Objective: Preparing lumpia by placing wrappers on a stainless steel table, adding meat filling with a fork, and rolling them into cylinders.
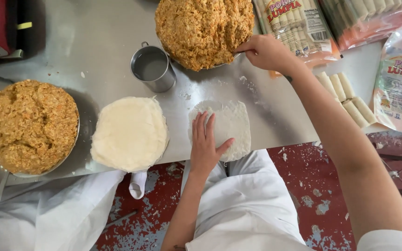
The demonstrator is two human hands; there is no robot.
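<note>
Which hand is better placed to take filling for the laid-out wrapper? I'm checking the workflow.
Probably the right hand: it is at the rim of the filling bowl, while the left hand lies flat on the wrapper.

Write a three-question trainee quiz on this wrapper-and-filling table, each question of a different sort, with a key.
1. True or false: the left hand lies flat on the single wrapper.
2. What does the right hand touch? A) the metal cup B) the rim of the far filling bowl C) the wrapper stack
3. Fill in: the finished rolls lie to the person's ____ side.

Key: 1 true; 2 B; 3 right.
</note>
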